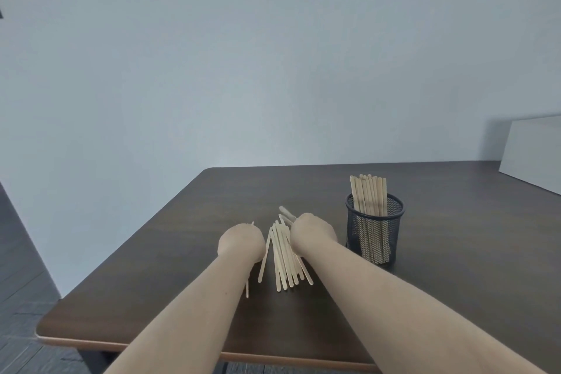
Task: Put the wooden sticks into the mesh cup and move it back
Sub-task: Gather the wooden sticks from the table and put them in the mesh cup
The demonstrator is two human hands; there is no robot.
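Note:
A fan of loose wooden sticks (283, 258) lies on the dark table (151, 282) between my two hands, its far ends bunched together. My right hand (312, 234) is curled over those far ends, and a few tips stick out beyond its knuckles. My left hand (241, 241) sits knuckles-up just left of the pile, fingers hidden; one stick (247, 290) runs under its wrist. The black mesh cup (375, 231) stands upright to the right of my right hand, apart from it, with several sticks (368, 191) standing in it.
A white board (534, 155) leans at the table's far right corner. The table's left edge and front edge (91, 343) are close, with dark floor (21, 282) beyond. A pale wall rises behind the table.

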